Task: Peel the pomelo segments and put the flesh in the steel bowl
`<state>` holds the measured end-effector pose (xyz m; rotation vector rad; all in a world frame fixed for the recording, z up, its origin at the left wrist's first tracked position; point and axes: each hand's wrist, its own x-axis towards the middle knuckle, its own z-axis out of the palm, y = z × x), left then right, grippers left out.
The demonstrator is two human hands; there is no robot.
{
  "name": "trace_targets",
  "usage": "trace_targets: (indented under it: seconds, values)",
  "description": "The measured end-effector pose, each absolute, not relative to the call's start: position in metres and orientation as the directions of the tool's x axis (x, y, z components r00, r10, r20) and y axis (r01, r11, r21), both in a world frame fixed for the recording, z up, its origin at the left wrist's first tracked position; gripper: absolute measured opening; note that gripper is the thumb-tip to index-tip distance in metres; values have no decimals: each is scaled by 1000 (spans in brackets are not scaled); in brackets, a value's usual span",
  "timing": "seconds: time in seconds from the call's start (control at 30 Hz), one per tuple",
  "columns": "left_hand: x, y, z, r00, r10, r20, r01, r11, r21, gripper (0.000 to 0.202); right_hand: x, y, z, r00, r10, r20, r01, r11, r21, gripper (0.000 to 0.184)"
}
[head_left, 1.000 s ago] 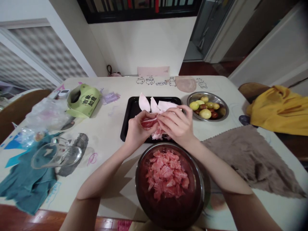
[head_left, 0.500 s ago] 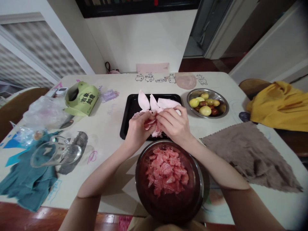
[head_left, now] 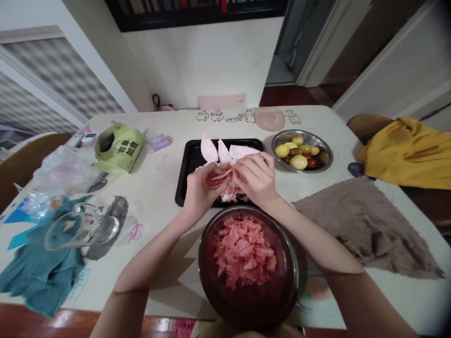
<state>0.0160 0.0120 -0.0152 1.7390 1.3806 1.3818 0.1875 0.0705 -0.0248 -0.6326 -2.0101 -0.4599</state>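
Note:
Over the black tray (head_left: pixel 186 162), my left hand (head_left: pixel 201 188) is closed on a red pomelo segment (head_left: pixel 217 181). My right hand (head_left: pixel 257 177) pinches the same segment from the other side, its fingertips close to my left thumb. Pale pieces of pomelo peel (head_left: pixel 209 149) stand at the tray's far side, and pinkish membrane scraps (head_left: pixel 230 193) lie under my hands. Nearer to me, a metal bowl (head_left: pixel 203 277) holds a heap of peeled pomelo flesh (head_left: pixel 244 251). My fingers partly hide the segment.
A steel bowl (head_left: pixel 330 162) of small yellow and brown fruit stands back right, with a brown cloth (head_left: pixel 362 230) nearer. Leftward are a green bag (head_left: pixel 123 150), a clear plastic bag (head_left: pixel 65 169), a glass jug (head_left: pixel 75 230) and a teal cloth (head_left: pixel 45 267).
My fingers have shifted slightly on the pomelo segment, and more of its red flesh and pale skin edge shows between my hands. The view has moved a little.

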Motion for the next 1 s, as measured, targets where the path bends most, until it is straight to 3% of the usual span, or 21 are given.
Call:
trace_targets:
  seconds: [0.17,0.43,1.0]
  values:
    - [18,13,-16,-88,906,413,341,-362,867,17,193,74,-17,-362,260,895,648,760,41,8]
    - [15,19,-25,1,913,409,373,-380,847,39,194,70,-21,-399,298,867,636,771,28,10]
    - [21,25,-36,-28,888,459,236,-440,866,34,196,86,-30,-260,563,784,676,686,-268,11]
